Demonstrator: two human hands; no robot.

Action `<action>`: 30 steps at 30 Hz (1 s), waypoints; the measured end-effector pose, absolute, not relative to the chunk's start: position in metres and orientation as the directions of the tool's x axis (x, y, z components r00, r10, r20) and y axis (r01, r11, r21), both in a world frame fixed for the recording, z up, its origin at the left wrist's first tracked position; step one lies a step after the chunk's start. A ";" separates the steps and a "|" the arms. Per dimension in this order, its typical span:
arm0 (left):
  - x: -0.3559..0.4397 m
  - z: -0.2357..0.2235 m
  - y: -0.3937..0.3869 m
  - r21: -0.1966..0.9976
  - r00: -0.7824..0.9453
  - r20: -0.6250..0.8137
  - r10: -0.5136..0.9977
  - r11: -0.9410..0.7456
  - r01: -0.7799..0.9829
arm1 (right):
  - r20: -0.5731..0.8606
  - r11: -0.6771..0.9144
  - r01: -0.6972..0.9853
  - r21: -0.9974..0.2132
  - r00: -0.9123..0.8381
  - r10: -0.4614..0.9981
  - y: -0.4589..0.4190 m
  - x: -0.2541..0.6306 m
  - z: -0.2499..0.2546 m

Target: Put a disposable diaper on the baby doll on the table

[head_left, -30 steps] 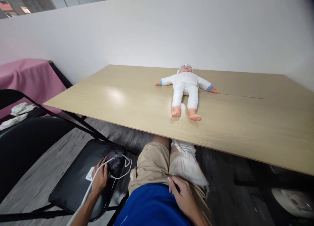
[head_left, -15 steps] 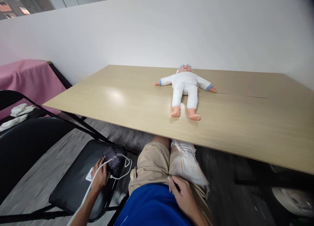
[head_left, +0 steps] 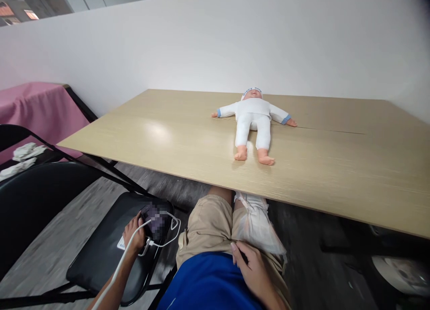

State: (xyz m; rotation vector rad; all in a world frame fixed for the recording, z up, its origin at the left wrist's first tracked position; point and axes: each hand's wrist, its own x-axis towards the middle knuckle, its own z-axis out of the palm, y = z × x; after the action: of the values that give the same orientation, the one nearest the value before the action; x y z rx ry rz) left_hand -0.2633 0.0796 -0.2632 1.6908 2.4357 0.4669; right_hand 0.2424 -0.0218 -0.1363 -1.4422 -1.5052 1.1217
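Observation:
My left hand (head_left: 135, 234) is at the black chair seat to my left, its fingers bent around the near left edge of a phone (head_left: 155, 220) whose screen is blurred out. A white cable (head_left: 134, 234) runs over that wrist and loops beside the phone. Partly under the hand lies a white card-like item (head_left: 121, 243). My right hand (head_left: 249, 267) rests on my lap with thumb and forefinger apart, nothing visible in it. Just beyond it, a white diaper (head_left: 258, 227) lies across my right thigh. On the table, a baby doll (head_left: 253, 115) in white clothes lies face up, arms spread.
The wooden table (head_left: 174, 144) reaches over my knees, with a pale wall (head_left: 215, 45) behind it. At left are a black chair back (head_left: 43, 189), white cloths (head_left: 27, 153) on another chair and a pink cloth (head_left: 40, 106). A round pale object (head_left: 399, 274) is low at right.
My left hand has shifted slightly, its fingers drawing in closer at the phone's edge. My right hand, the diaper and the doll stay where they were.

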 end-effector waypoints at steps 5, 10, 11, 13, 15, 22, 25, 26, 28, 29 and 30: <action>-0.262 -0.260 0.081 0.270 -0.377 0.022 0.926 0.358 0.894 | -0.053 -0.018 0.351 -0.936 -0.090 0.995 -0.020 0.242 -0.136; -0.262 -0.260 0.082 0.236 -0.357 0.022 0.934 0.342 0.910 | -0.060 -0.029 0.341 -0.940 -0.080 0.995 -0.021 0.241 -0.136; -0.262 -0.260 0.082 0.239 -0.357 0.027 0.934 0.341 0.909 | -0.062 -0.032 0.341 -0.940 -0.079 0.995 -0.021 0.241 -0.137; -0.262 -0.260 0.082 0.249 -0.361 0.043 0.931 0.340 0.907 | -0.066 -0.036 0.339 -0.940 -0.078 0.995 -0.022 0.241 -0.137; -0.261 -0.260 0.083 0.257 -0.367 0.051 0.929 0.343 0.903 | -0.068 -0.038 0.335 -0.942 -0.080 0.994 -0.022 0.241 -0.138; -0.263 -0.263 0.084 0.248 -0.386 0.027 0.922 0.368 0.896 | -0.055 -0.026 0.339 -0.940 -0.076 0.996 -0.022 0.241 -0.137; -0.264 -0.264 0.083 0.254 -0.386 0.033 0.922 0.366 0.895 | -0.046 -0.017 0.349 -0.937 -0.073 0.996 -0.021 0.241 -0.137; -0.264 -0.265 0.083 0.259 -0.389 0.034 0.921 0.368 0.893 | -0.044 -0.016 0.351 -0.936 -0.071 0.996 -0.021 0.241 -0.137; -0.264 -0.265 0.082 0.268 -0.394 0.028 0.919 0.373 0.888 | -0.039 -0.011 0.353 -0.936 -0.073 0.997 -0.021 0.241 -0.138; -0.264 -0.266 0.082 0.269 -0.396 0.025 0.918 0.375 0.887 | -0.036 -0.007 0.353 -0.936 -0.076 0.996 -0.021 0.241 -0.138; -0.264 -0.266 0.082 0.270 -0.395 0.024 0.918 0.375 0.887 | -0.034 -0.003 0.353 -0.935 -0.082 0.996 -0.021 0.242 -0.139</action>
State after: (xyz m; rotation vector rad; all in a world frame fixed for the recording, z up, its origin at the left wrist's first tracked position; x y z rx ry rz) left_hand -0.2643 0.0819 -0.2658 1.6473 2.4942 0.3631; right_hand 0.2416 -0.0212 -0.1387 -1.4439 -1.5304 1.0957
